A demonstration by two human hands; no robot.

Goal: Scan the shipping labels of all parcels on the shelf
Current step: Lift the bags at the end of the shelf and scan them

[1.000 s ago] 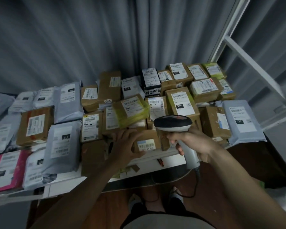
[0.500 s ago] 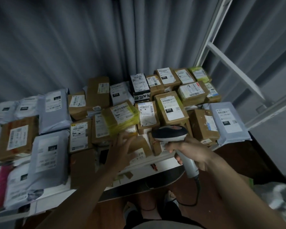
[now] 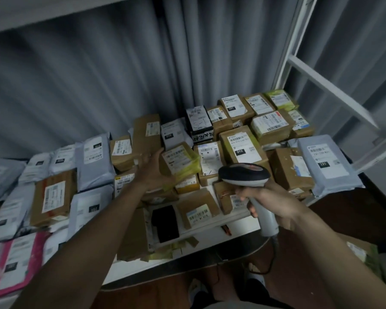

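Parcels [image 3: 243, 148] crowd shelf [image 3: 210, 233]; left hand [image 3: 152, 172] fingers spread, right hand [image 3: 270, 201] fingers grip scanner [image 3: 243, 175].

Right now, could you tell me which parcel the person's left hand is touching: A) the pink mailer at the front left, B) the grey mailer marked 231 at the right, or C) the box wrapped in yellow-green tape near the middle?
C: the left hand lies against the yellow-green taped box, while the right hand grips the scanner.
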